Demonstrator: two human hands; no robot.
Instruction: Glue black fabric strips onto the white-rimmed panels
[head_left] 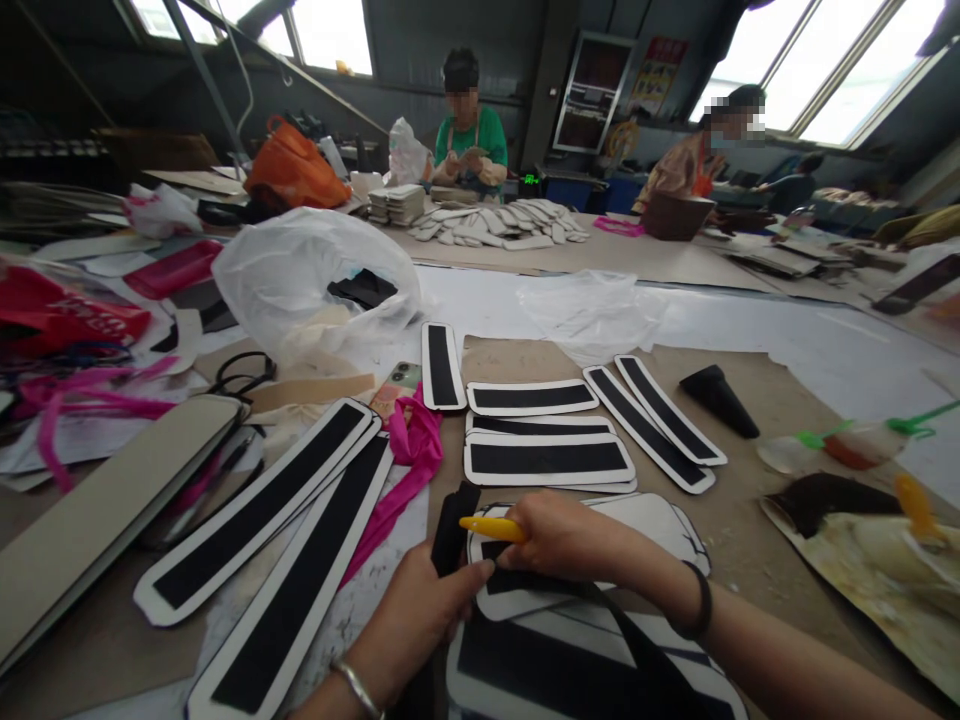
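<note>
My right hand (559, 535) is closed around a yellow tool (491, 527) that looks like a handle, its far end hidden in my fist. Those fingertips also press at a black strip (637, 625) on the stacked white panels (645, 530). Close on the left, my left hand (420, 600) is closed, its thumb against the strip near the panel's edge. A rolled black piece (454, 525) rises from between its thumb and fingers. Below both hands lies a larger white panel (555, 665) with a black middle.
Several white panels with black strips, such as this one (547, 458), lie ahead and at left (262, 510). Beyond are a pink ribbon (412, 435), phone (401, 382), clear plastic bag (315, 270) and black cone (716, 395). A glue-stained container (892, 550) stands right; co-workers (472, 140) sit beyond.
</note>
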